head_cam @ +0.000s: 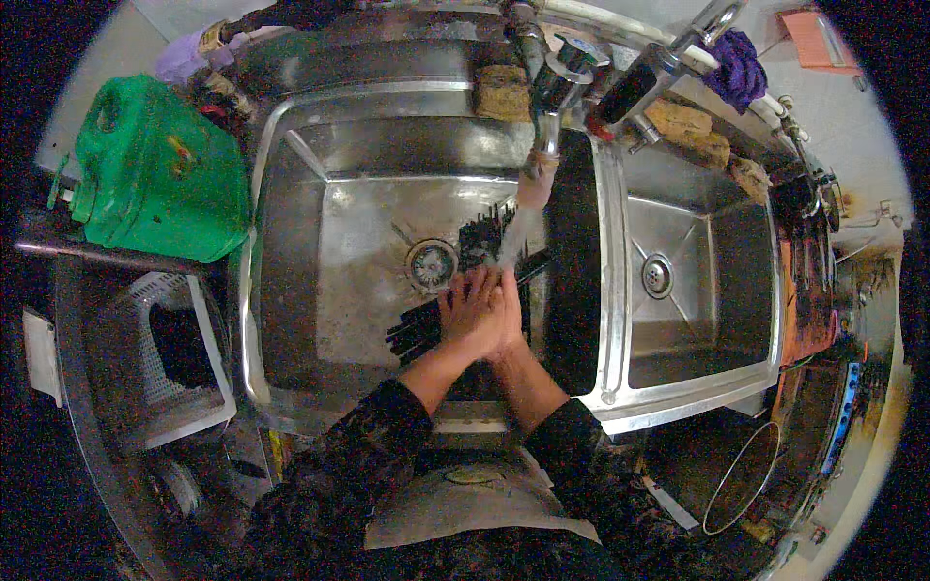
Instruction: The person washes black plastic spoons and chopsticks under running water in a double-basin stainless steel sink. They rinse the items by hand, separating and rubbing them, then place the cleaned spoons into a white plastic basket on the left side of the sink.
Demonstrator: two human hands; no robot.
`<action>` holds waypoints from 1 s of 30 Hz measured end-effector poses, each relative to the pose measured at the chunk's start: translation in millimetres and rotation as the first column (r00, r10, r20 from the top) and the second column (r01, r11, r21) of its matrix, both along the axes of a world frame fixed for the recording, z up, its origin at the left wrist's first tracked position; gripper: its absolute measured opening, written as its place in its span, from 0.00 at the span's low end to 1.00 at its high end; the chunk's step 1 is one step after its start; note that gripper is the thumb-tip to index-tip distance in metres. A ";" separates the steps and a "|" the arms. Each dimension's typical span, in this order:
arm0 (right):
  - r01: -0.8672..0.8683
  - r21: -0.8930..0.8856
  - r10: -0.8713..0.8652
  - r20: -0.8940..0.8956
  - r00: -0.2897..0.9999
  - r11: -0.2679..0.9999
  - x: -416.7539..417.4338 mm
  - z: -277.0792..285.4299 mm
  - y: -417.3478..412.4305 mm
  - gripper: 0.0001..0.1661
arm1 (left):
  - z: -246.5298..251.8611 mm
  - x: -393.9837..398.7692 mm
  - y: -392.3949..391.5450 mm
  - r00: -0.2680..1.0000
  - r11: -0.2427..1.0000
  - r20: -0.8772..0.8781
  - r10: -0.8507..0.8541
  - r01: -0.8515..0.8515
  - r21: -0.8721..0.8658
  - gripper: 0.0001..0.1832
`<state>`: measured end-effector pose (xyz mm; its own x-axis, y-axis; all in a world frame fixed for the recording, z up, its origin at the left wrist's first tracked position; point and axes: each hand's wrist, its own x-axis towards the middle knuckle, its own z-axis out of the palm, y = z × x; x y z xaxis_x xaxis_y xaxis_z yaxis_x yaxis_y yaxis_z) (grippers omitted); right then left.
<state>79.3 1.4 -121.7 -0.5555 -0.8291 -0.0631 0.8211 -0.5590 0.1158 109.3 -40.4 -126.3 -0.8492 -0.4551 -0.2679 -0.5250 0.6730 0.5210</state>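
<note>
My left hand (472, 309) and right hand (512, 312) are pressed together in the large steel sink basin (356, 290). A bundle of black chopsticks (413, 334) is clasped at my hands, its ends sticking out at the lower left and upper right. The palms and the middle of the bundle are hidden. More black chopsticks (483, 231) lie just beyond my fingertips. Water (514, 236) runs from the faucet spout (550, 134) onto this spot. A round drain strainer (432, 266) is to the left of my fingers.
A smaller basin (672, 319) with a drain adjoins on the right. Another faucet (639, 87) leans over the divider. On the left stand a green jug (163, 174) and a white plastic basket (214, 348). Bricklike blocks (503, 93) and a purple cloth (735, 70) are at the back.
</note>
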 end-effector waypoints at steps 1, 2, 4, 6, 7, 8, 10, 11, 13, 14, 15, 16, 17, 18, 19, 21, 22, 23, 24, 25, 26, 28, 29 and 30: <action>-0.053 0.169 0.052 0.006 0.999 0.984 5.1 5.5 -0.8 0.28 | -5.3 -1.6 -7.1 1.000 1.000 0.025 -0.003 0.002 0.012 0.25; -0.132 0.317 0.130 0.026 0.991 0.939 15.7 38.3 -13.9 0.27 | -29.2 -2.2 -38.6 0.991 0.995 0.131 0.018 -0.030 0.090 0.25; -0.235 0.497 0.224 0.083 0.971 0.835 17.4 52.7 -19.6 0.25 | -55.0 0.6 -47.5 0.991 0.992 0.132 0.034 -0.050 0.117 0.25; -0.058 0.396 0.040 0.054 0.998 0.916 0.1 -30.2 3.9 0.29 | -27.6 2.6 -9.3 0.997 0.998 -0.049 -0.053 0.052 -0.022 0.25; 0.039 0.338 -0.057 0.044 0.997 0.940 -10.7 -58.2 15.8 0.31 | -2.7 0.2 5.2 0.982 0.986 -0.127 -0.140 0.126 -0.111 0.25; -0.137 0.457 0.104 0.096 0.990 0.879 -4.1 -11.7 0.2 0.34 | 5.5 11.8 -8.0 0.995 0.997 -0.068 -0.071 0.069 -0.032 0.25; -0.173 0.464 0.176 0.037 0.984 0.869 10.0 33.1 -20.4 0.32 | -33.0 6.4 -34.7 0.993 0.988 -0.045 0.109 -0.103 0.113 0.25; -0.177 0.479 0.197 0.008 0.980 0.860 11.0 38.6 -22.7 0.31 | -31.3 -0.9 -41.0 0.983 0.965 -0.027 0.183 -0.175 0.196 0.25; -0.185 0.534 0.210 0.014 0.978 0.825 2.2 32.0 -18.4 0.29 | -25.1 4.2 -33.9 0.999 0.996 -0.007 0.044 -0.043 0.079 0.25; -0.152 0.568 0.157 0.040 0.987 0.809 -7.3 19.5 -11.5 0.29 | -9.5 8.6 -16.7 0.996 0.998 -0.071 -0.059 0.057 -0.023 0.25; -0.128 0.594 0.106 0.071 0.992 0.795 -14.2 5.4 -6.3 0.28 | 3.5 15.2 -7.2 0.980 0.980 -0.116 -0.163 0.147 -0.138 0.25; -0.130 0.458 0.149 -0.005 0.989 0.879 -22.5 -22.2 1.2 0.29 | 8.8 16.8 -4.6 0.971 0.980 -0.166 -0.174 0.155 -0.121 0.25; -0.118 0.519 0.145 -0.011 0.989 0.846 -21.2 -21.4 -3.9 0.27 | 3.9 19.0 -12.0 0.956 0.990 -0.265 -0.127 0.139 0.027 0.24; -0.106 0.577 0.144 -0.019 0.989 0.810 -19.5 -12.7 -9.4 0.24 | -1.5 21.9 -24.4 0.933 0.976 -0.356 -0.062 0.131 0.174 0.23; -0.093 0.633 0.143 -0.028 0.989 0.769 -18.8 -4.0 -14.4 0.23 | -6.9 26.7 -38.1 0.901 0.939 -0.434 0.016 0.135 0.316 0.23; -0.133 0.539 0.024 0.203 0.979 0.832 -29.3 3.6 -12.7 0.20 | -5.8 42.2 -72.4 0.835 0.803 -0.274 0.478 -0.288 0.522 0.19; -0.105 0.542 0.005 0.183 0.983 0.834 -34.2 1.8 -10.3 0.19 | -7.0 56.7 -90.8 0.791 0.933 -0.494 0.360 -0.299 0.200 0.18; -0.079 0.545 -0.012 0.161 0.987 0.835 -35.8 0.3 -10.0 0.18 | -21.4 72.6 -111.3 0.716 0.845 -0.454 0.530 -0.402 0.353 0.19; -0.089 0.535 -0.004 0.169 0.986 0.840 -35.7 -3.8 -12.1 0.17 | -22.4 79.7 -123.8 0.619 0.724 -0.391 0.681 -0.489 0.486 0.20; -0.098 0.526 0.003 0.178 0.984 0.845 -35.2 -9.3 -14.8 0.15 | -25.8 82.9 -124.4 0.520 0.423 -0.127 0.845 -0.503 0.754 0.20; -0.106 0.523 0.007 0.187 0.982 0.846 -34.3 -16.3 -15.3 0.14 | -23.0 82.2 -118.7 0.433 0.036 0.192 0.881 -0.466 0.884 0.20; -0.147 0.423 0.091 0.151 0.984 0.894 -21.7 -16.3 -22.8 0.12 | -4.3 70.4 -99.6 0.331 -0.356 0.448 0.831 -0.303 0.884 0.19; -0.163 0.380 0.123 0.126 0.984 0.910 -16.8 -16.8 -23.7 0.11 | 2.4 63.7 -90.1 0.337 -0.366 0.449 0.828 -0.283 0.887 0.19; -0.167 0.468 0.091 0.180 0.979 0.868 -15.4 -8.6 -25.8 0.09 | 10.5 59.2 -83.2 0.338 -0.373 0.447 0.828 -0.264 0.890 0.18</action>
<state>63.9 -24.4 -130.3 -0.3986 -0.7392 -0.5429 0.8842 -0.4670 -0.0134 168.6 -123.7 -115.8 -0.4089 -0.4212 -0.8095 0.1151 -0.9038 0.4122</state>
